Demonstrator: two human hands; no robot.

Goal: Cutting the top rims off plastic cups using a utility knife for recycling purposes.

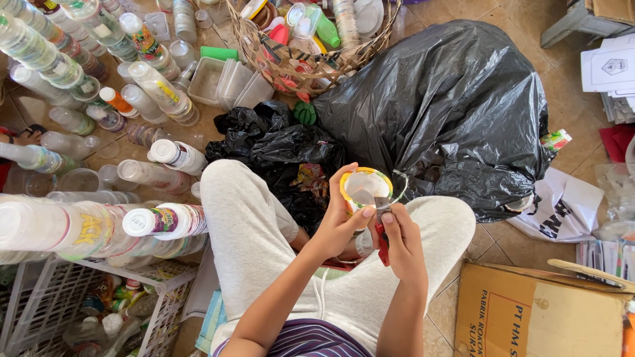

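Nearest to us were our own forearms, rising over our pale trousers (264,225) to the work in our lap. Our left hand (337,221) had its grip clamped around a small plastic cup (364,187) with a yellow rim, thumb up one side, fingers wrapped behind, the open mouth tipped toward us. Our right hand (400,238) was closed on a red-handled cutter (382,238), its long axis running up from the palm so the blade end met the cup's rim just above that grip. So the cup lay up and slightly left of the cutting grip, touching the blade, and the left hand was the nearer one to it. A thin strip curling off the rim looked like a peeled seal, though we could not be sure. Beyond the cup sat a black plastic sack (450,106); left of both grips lay stacked cups (99,225).
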